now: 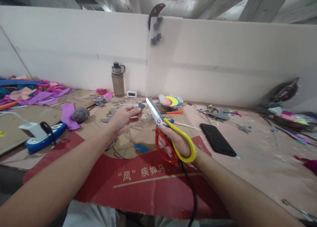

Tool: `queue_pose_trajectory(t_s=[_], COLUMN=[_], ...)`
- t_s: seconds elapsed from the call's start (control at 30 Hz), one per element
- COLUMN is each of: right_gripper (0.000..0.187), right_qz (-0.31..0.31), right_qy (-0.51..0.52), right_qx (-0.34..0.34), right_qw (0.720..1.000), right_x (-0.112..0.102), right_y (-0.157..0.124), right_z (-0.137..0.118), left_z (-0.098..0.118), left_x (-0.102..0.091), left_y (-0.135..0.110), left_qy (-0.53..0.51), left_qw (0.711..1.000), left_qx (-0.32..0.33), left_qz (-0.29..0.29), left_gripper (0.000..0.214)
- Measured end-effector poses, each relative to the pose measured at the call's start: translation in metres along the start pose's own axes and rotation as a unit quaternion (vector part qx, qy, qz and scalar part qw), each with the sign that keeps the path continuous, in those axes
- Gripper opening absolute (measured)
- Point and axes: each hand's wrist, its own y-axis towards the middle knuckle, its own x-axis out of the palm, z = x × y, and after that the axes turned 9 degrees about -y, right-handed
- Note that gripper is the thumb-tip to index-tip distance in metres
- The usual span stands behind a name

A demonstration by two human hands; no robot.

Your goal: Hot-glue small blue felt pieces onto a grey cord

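Pinched between the thumb and fingers of my left hand (125, 118) is a small dark grey cut-out piece (141, 106), perhaps felt. My right hand (177, 137) grips a pair of scissors (154, 110) with one red and one yellow handle loop. Their blades point up and away, together or nearly so, and stay apart from the grey piece. Under both hands lies cardboard with a red printed part (138, 187). Grey cord (125, 151) and a blue scrap (141, 148) rest on it below my left hand.
A black phone (218, 139) lies to the right. Behind stand a water bottle (118, 81), a small white digital display (131, 94) and a bowl (170, 103) with a yellow crescent. At left are a blue power strip (47, 137), grey yarn (80, 115) and coloured scraps (37, 91).
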Motion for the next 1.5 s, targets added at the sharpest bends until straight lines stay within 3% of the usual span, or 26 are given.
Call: queue_pose_trajectory(t_s=[0.1,0.17,0.27,0.4,0.67,0.83,1.23,1.5], right_gripper=[0.034,0.030,0.024,0.037,0.037,0.040,0.045,0.045], right_qz=[0.080,0.130,0.167,0.185,0.200,0.209,0.255,0.248], right_qy=[-0.048,-0.160,-0.362,-0.492,-0.569,-0.600,-0.716,-0.739], right_qx=[-0.022,-0.066,-0.147,-0.140,-0.131,-0.123,-0.120,-0.147], right_qw=[0.995,0.976,0.905,0.839,0.787,0.762,0.639,0.609], right_x=[-0.001,-0.004,-0.012,-0.017,-0.014,-0.017,-0.017,-0.021], right_y=[0.005,0.007,0.009,0.009,0.011,0.013,0.009,0.009], right_z=[0.001,0.000,0.000,0.008,0.016,0.018,0.008,0.008], left_z=[-0.001,-0.002,-0.004,-0.002,0.004,0.002,0.003,0.011], left_x=[-0.003,-0.004,-0.005,-0.002,0.004,0.003,0.002,-0.002], left_y=[0.002,0.003,0.004,0.001,-0.002,-0.002,0.000,-0.001], left_qy=[0.019,0.030,0.055,0.080,0.077,0.074,0.087,0.153], left_qw=[1.000,0.999,0.997,0.995,0.996,0.996,0.995,0.985], left_qx=[0.008,0.010,0.011,0.018,0.028,0.038,0.039,0.084], left_qz=[0.022,0.041,0.059,0.061,0.029,0.019,0.014,-0.003], left_gripper=[0.026,0.028,0.028,0.026,0.016,0.021,0.024,0.018])
